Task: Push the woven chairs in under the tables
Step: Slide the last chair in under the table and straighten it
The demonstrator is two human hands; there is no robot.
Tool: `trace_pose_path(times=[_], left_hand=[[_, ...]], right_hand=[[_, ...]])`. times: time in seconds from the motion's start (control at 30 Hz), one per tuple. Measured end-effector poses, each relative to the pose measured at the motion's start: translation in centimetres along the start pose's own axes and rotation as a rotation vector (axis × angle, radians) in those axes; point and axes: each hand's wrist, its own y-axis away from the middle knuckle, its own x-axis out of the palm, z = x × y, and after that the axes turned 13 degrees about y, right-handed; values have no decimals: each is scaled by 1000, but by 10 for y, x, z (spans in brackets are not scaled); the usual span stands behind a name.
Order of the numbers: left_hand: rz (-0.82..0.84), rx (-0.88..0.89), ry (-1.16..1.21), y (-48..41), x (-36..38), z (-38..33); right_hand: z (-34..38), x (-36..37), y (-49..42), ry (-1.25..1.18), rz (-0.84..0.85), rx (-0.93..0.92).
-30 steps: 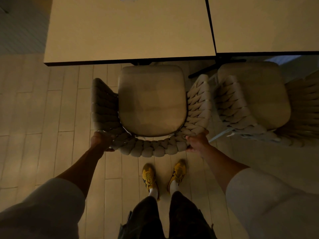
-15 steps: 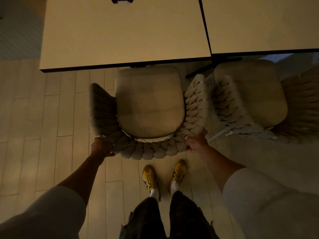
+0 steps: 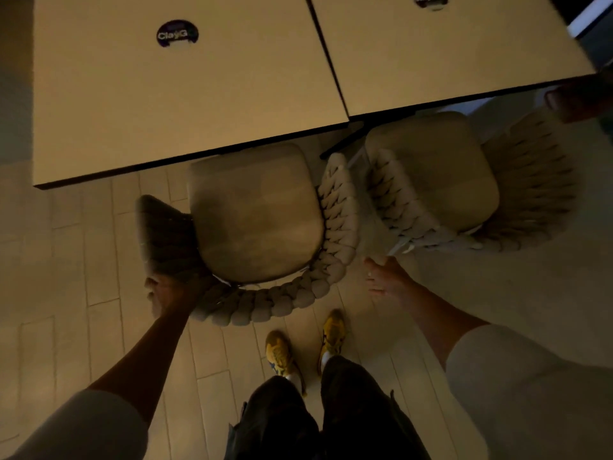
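A woven chair (image 3: pixel 255 214) with a beige seat cushion stands in front of me, its front edge just under the left table (image 3: pixel 166 104). My left hand (image 3: pixel 166 293) grips the braided back rim at its left corner. My right hand (image 3: pixel 386 277) is off the chair, fingers relaxed, in the gap between this chair and a second woven chair (image 3: pixel 434 180). That second chair stands at the right table (image 3: pixel 447 51), its seat front tucked slightly under the edge.
The two tables butt together with a dark seam between them. Round dark stickers (image 3: pixel 177 34) lie on the tabletops. A dark table leg (image 3: pixel 345 141) shows between the chairs. My yellow shoes (image 3: pixel 305 346) stand on pale floor planks behind the chair.
My right hand has let go of the chair's back rim and moved right. The left hand still holds on. The view has tilted and shifted, showing more of the tabletops.
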Motion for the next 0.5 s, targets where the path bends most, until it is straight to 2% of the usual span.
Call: trace_pose_path(times=[0.07, 0.17, 0.33, 0.43, 0.5], left_hand=[[15, 122, -86, 10, 10, -31], [159, 349, -93, 28, 43, -77], [475, 431, 9, 94, 126, -154], [570, 556, -7, 136, 186, -197], [615, 534, 11, 164, 232, -226]], right_hand=[[-12, -36, 1, -12, -57, -19], [-21, -98, 2, -54, -112, -36], [-36, -201, -10, -123, -269, -6], [-39, -273, -26, -81, -350, -59], [-40, -323, -42, -18, -506, -46]])
